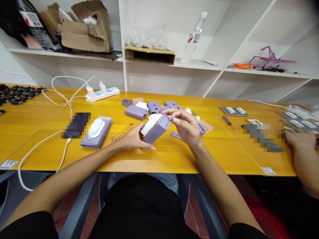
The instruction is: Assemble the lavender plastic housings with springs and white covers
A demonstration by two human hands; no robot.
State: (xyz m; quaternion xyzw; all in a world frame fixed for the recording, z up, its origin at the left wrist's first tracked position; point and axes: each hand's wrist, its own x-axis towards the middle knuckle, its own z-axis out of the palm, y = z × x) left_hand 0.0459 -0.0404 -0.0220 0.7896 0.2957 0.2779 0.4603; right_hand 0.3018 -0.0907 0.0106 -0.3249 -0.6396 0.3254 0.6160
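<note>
A purple and white device is tilted above the yellow table. My left hand grips its lower left end, with thumb and fingers on opposite sides. At its upper right end, the fingertips of my right hand touch the purple end face; whether they pinch a small part is hard to tell. Purple housings and other loose pieces lie behind my hands. A metal spring rests left of the device. Farther left lies a second purple device with a white round top.
A phone on a white cable and a power strip are at the left. On the right are a screwdriver, grey trays and another person's hand. White shelves stand behind the table.
</note>
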